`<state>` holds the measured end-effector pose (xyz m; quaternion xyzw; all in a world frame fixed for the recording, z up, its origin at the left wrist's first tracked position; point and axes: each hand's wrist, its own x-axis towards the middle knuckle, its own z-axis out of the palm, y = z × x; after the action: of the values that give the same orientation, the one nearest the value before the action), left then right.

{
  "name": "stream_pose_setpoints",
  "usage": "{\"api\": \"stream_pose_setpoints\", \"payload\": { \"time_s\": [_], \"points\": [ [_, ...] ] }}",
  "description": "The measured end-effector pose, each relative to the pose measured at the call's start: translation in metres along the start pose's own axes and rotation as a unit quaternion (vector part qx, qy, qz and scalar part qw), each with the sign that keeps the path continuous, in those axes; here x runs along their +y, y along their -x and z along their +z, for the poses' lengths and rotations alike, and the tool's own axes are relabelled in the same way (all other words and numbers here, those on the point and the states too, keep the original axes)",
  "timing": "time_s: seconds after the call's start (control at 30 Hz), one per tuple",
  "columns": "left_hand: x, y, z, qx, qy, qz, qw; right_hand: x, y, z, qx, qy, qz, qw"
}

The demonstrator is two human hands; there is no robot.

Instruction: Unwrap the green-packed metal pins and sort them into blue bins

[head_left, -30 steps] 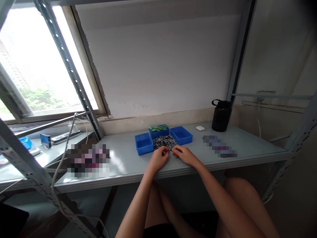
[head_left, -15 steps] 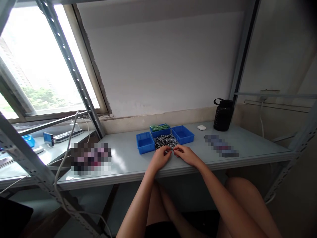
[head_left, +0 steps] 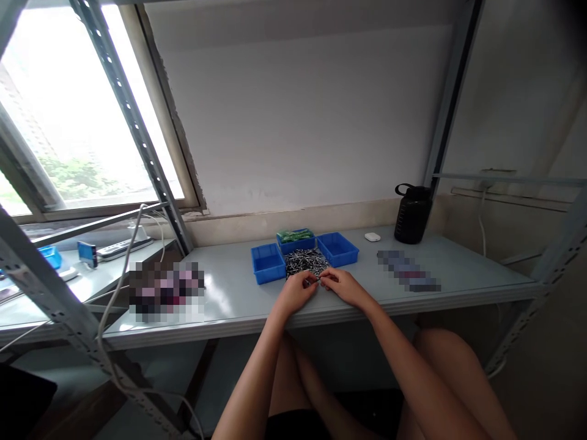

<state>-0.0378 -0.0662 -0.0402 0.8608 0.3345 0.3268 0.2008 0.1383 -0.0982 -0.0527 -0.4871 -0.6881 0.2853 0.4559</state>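
My left hand point(head_left: 299, 292) rests at the near edge of a pile of small, thin metal pieces point(head_left: 306, 260), black and silver, that look like screws or rivets. Its thumb and fingers are pinched together. Facing it, my right hand point(head_left: 343, 286) is also closed in a pinch, and the fingertips of both hands nearly meet. Whatever lies between them is too small to name. Around the pile stand a blue bin point(head_left: 268, 264) on the left, another blue bin point(head_left: 338, 249) on the right, and a third behind it holding green items point(head_left: 295, 235).
A black bottle point(head_left: 413, 214) and a white case point(head_left: 372, 237) stand toward the back right of the grey table point(head_left: 229, 299). Blurred patches cover an item at the left point(head_left: 167, 290) and one at the right point(head_left: 408, 271). A cable point(head_left: 106, 330) hangs by the left post.
Both hands stay at the near edge of the pile, with only slight finger movement. The view has shifted very slightly.
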Motion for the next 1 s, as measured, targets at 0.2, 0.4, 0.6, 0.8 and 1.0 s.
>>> {"api": "stream_pose_setpoints", "payload": {
  "time_s": [0.2, 0.4, 0.6, 0.8, 1.0],
  "points": [
    [0.0045, -0.0005, -0.0011, 0.015, 0.025, 0.002, 1.000, -0.0057, 0.0020, -0.0015, -0.025, 0.024, -0.007, 0.999],
    [0.0037, -0.0006, -0.0003, 0.028, 0.020, -0.006, 0.999, -0.0051, 0.0016, -0.0012, -0.041, 0.025, -0.012, 0.999],
    [0.0009, 0.0012, 0.0000, 0.042, 0.040, -0.022, 0.998, 0.0007, 0.0010, -0.0001, -0.027, 0.031, -0.003, 0.999],
    [0.0008, 0.0016, -0.0005, 0.043, 0.043, -0.018, 0.998, 0.0028, 0.0004, 0.0007, -0.020, 0.019, -0.001, 1.000],
    [0.0005, 0.0007, 0.0001, 0.026, 0.041, -0.015, 0.999, 0.0024, 0.0010, 0.0010, -0.017, 0.016, -0.002, 1.000]
  ]
}}
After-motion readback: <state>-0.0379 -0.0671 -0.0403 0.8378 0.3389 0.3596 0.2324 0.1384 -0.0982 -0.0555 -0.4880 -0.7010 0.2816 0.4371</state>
